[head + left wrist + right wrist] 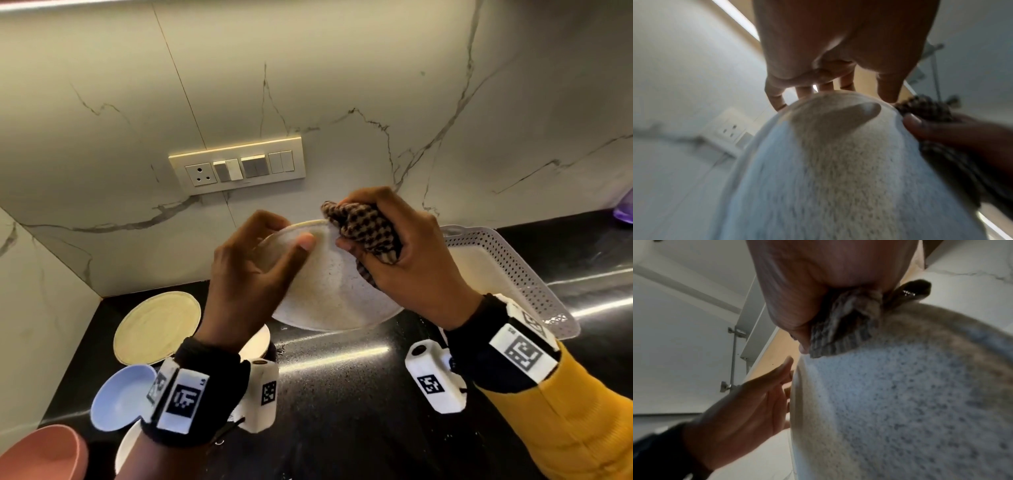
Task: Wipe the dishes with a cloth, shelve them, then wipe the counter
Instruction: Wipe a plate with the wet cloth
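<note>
Holding the speckled plate tilted above the table, my left hand pinching its rim, I should turn it slowly while my right hand, fingers curled tight round the checked cloth, rubs the far edge.

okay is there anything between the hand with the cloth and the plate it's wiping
Nothing visible. The right hand grips the checked cloth, pressed directly against the speckled plate's upper rim. The left hand holds the opposite edge, clear of the cloth.
</note>
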Motion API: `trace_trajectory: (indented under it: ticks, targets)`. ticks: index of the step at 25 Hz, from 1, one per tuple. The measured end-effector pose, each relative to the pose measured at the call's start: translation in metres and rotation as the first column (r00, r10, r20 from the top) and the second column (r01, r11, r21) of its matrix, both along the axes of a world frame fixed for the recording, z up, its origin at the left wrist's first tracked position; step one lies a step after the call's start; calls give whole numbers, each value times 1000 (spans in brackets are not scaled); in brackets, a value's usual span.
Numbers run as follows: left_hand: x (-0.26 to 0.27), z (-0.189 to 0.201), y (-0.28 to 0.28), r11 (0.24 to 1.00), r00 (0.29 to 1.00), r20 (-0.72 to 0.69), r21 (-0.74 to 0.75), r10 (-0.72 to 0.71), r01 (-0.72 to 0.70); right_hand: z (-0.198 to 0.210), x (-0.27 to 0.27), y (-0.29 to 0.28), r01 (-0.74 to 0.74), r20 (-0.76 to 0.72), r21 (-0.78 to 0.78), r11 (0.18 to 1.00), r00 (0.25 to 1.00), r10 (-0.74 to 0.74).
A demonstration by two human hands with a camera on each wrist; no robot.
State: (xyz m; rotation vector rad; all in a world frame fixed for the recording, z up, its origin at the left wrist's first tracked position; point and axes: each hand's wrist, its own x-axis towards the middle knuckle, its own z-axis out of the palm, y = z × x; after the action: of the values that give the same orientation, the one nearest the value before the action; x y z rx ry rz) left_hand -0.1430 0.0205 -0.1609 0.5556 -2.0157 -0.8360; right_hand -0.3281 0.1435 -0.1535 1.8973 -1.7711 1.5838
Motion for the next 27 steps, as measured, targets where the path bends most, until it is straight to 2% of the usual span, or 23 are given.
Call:
trace_trajectory:
  ticks: [2,3,4,6,8,10,11,13,15,16,17,18,20,23,25,27]
  targets:
    - [-6,2,7,988,999,34,-157,7,-1,4,3,-5,5,-109,5,1000,994,-4]
    - [-7,2,8,989,1000,3,-148,10,-10,6,4,-7,-3,-114,-3,1000,993,3]
    - [-7,1,5,997,999,-48,-76,11,-14,8,3,-7,-13,-91,-18,1000,996,11]
    - [0,-2,-6,984,977,-215,172,-3,41,10,-1,-3,-17,16,-53,998,1000,17]
    - [10,-5,-17,895,929,-367,427,41,128,7,-5,3,-15,157,-72,997,987,26]
    - [15,-11,-21,828,927,-369,538,59,161,-1,-4,8,-1,216,-54,999,976,13]
    - [16,-13,-21,833,939,-340,531,41,156,-5,-2,8,9,209,-38,999,978,-1]
    - [16,-15,-18,925,970,-240,362,-32,120,-7,1,7,4,146,-18,1000,989,-2]
    - [12,-12,-12,996,996,-48,21,-81,82,-5,4,4,-21,-5,13,1000,1000,21]
    - [8,-10,-9,989,997,36,-123,-75,79,-3,5,3,-26,-82,32,999,996,28]
    - [5,-8,-5,979,994,84,-188,-68,83,-1,6,1,-26,-128,41,999,991,31]
    - [3,-7,-3,981,993,89,-173,-76,90,1,8,0,-33,-130,38,999,991,37]
    - [3,-9,-5,994,994,21,-13,-110,110,3,9,1,-51,-39,13,999,998,51]
    - [13,-9,-18,970,975,-207,210,-81,125,6,5,8,-45,131,-56,997,990,51]
    - [19,-10,-25,908,925,-379,382,-17,173,3,3,14,-35,236,-80,996,970,53]
    - [21,-13,-27,820,878,-476,519,43,241,-2,6,17,-15,286,-76,997,958,37]
